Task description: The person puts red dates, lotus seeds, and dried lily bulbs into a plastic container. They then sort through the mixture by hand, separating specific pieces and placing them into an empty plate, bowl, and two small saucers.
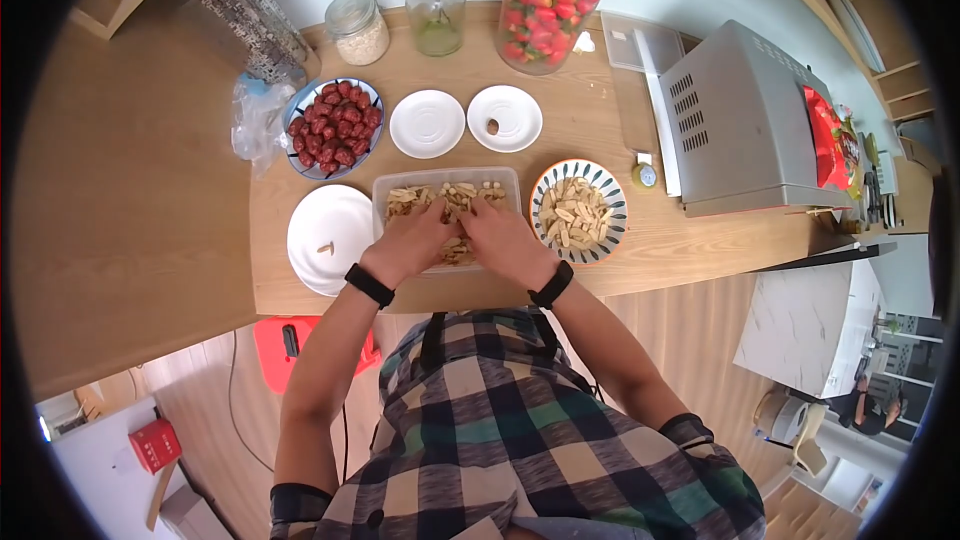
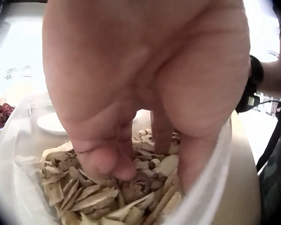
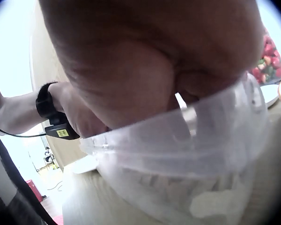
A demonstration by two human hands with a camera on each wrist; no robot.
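Both hands reach into a clear plastic container (image 1: 376, 202) filled with pale dried slices (image 1: 409, 202) and small whitish pieces. My left hand (image 1: 418, 238) has its thumb and fingers pointing down into them, spread apart. In the left wrist view, two fingertips (image 2: 117, 166) rest over a round brown wrinkled piece (image 2: 135, 186), and the thumb runs down behind the near wall. My right hand (image 1: 508, 244) comes in from the other side, close beside the left. Its fingertips are hidden by the hand itself and the cloudy container wall (image 3: 178, 154).
Around the container are a white plate (image 1: 305, 230) with one slice, a patterned bowl (image 1: 537, 190) of pale strips, a plate of red dates (image 1: 335, 127) and two saucers, one holding a brown piece (image 1: 492, 127). Behind stand jars and strawberries (image 1: 545, 20); a microwave (image 1: 740, 120) stands right.
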